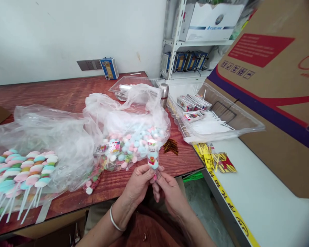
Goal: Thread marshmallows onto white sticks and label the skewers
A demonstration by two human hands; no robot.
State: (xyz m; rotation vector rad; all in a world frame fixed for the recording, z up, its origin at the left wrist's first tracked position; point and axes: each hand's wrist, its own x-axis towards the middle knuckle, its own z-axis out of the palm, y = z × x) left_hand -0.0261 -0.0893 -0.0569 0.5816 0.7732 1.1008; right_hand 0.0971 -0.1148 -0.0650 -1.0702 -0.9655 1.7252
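Note:
Between my two hands stands an upright marshmallow skewer in a clear printed wrapper [152, 154], pale blue and white candy showing through it. My left hand [139, 181], with a silver bangle at its wrist, pinches the lower left of the wrapper. My right hand [168, 190] has its thumb and fingers closed on the bottom end, where something pink shows. Just beyond lies an open plastic bag of pastel marshmallows [134, 140]. A stack of printed wrappers [107, 148] rests on that bag. Gold twist ties [171, 146] lie on the table to the right.
Finished-looking marshmallow skewers [23, 168] lie on plastic at left. A clear tray [229, 132] at right holds white sticks and wrapper stacks. A steel flask [164, 94] stands behind the bag. Yellow ties [204, 154] lie by the white table's edge, near a large carton [273, 103].

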